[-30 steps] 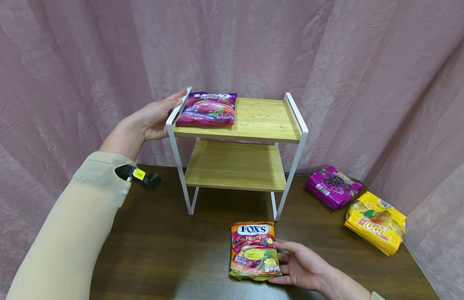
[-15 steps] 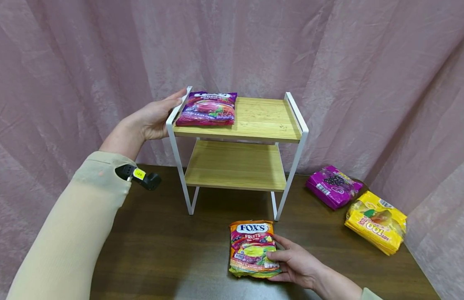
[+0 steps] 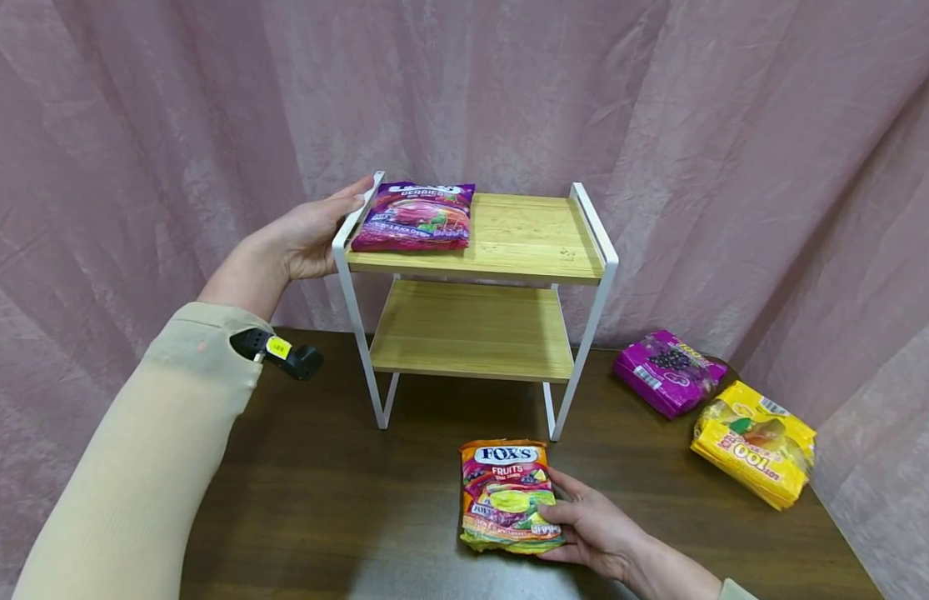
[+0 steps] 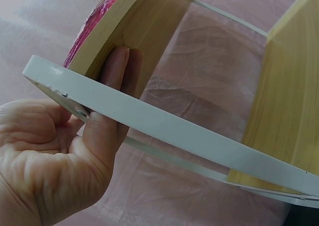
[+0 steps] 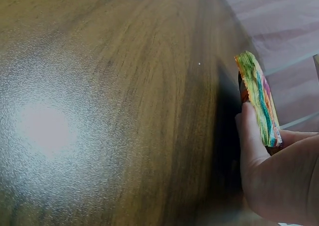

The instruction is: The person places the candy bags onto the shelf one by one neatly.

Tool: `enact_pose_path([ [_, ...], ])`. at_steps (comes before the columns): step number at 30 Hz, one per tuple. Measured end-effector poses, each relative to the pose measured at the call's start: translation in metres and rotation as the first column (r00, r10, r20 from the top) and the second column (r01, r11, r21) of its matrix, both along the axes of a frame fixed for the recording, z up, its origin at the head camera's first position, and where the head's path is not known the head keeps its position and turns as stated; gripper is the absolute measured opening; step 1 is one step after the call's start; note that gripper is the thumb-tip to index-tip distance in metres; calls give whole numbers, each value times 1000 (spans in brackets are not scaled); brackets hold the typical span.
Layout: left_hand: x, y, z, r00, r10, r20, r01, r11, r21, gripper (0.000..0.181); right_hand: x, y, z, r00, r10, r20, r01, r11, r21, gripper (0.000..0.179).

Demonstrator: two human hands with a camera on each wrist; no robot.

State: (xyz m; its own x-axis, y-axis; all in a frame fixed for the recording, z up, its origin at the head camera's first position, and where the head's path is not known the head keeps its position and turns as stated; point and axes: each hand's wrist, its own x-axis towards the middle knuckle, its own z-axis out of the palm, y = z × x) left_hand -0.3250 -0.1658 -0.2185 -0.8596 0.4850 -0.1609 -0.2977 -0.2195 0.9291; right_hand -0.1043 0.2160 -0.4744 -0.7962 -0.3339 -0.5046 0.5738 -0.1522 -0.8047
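Observation:
In the head view a two-tier shelf rack (image 3: pixel 539 242) with light wood boards and a white frame stands at the back. My left hand (image 3: pixel 310 237) grips its upper left side; in the left wrist view the fingers (image 4: pixel 115 69) reach behind the white bar and under the top board. A purple bag of Fox's Berries candy (image 3: pixel 415 221) lies on that board at the left. Lower down, my right hand (image 3: pixel 595 529) holds an orange bag of Fox's Fruits candy (image 3: pixel 505 492) by its right edge, thumb over the front. The right wrist view shows this bag's crimped end (image 5: pixel 261 104).
At the right of the dark wooden table (image 3: pixel 299 500) lie a purple grape-pictured bag (image 3: pixel 668 373) and a yellow mango-pictured bag (image 3: pixel 756 442). A pink curtain (image 3: pixel 509 92) hangs behind the rack and along the right side.
My right thumb has come round onto the front of the Fox's Fruits bag, and the bag has shifted very slightly. My left hand has stayed on the rack.

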Motion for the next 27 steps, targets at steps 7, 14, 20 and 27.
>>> enact_pose_path([
  [7, 0, 0, 0, 1000, -5, 5, 5, 1000, 8, 56, 1, 1, -2, 1000, 0, 31, 1, 999, -41, 82],
  [14, -1, 0, 1, 1000, -1, -1, 1, 1000, -2, 57, 2, 1, -3, 1000, -6, 28, 9, 997, -83, 82],
  [20, -1, 0, 1, 1000, -2, 1, 2, 1000, -4, 57, 4, 1, -4, 999, -21, 37, 25, 993, -112, 80],
  [27, -1, 1, 1, 1000, -3, 7, 3, 1000, -2, 56, 5, 2, -5, 999, -29, 46, 34, 992, -123, 78],
])
